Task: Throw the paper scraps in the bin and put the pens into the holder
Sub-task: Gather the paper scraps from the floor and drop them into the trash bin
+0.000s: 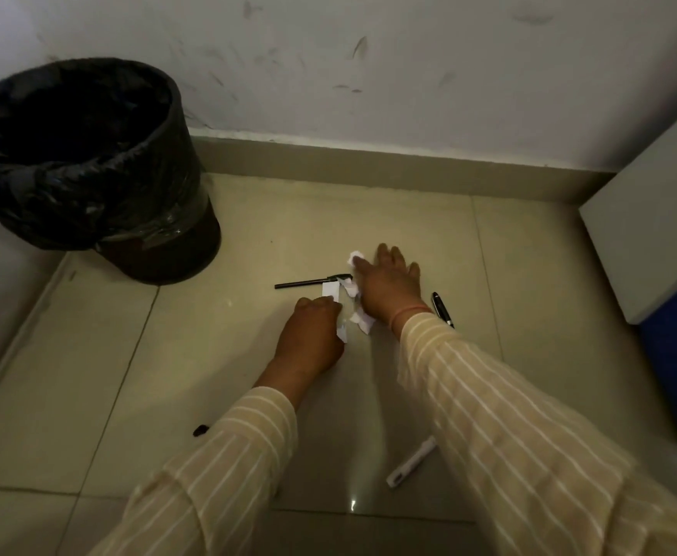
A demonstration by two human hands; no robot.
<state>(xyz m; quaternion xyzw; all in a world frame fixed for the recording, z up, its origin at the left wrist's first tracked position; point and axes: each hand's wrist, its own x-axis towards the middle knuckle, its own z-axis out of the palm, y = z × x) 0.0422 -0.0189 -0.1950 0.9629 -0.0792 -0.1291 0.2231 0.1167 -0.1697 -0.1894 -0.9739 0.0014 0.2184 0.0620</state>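
On floor tiles, nr wall: left hand (309,335) curled, pinching paper scraps (349,298); right hand (385,282) spread flat over rest, prob. to rake pile together. Bin (88,166) well apart, upper left. Pens loose: black pen (309,282) touching scraps, dark pen (442,309) beside right wrist, white pen (411,461) nearer. Holder not in view.
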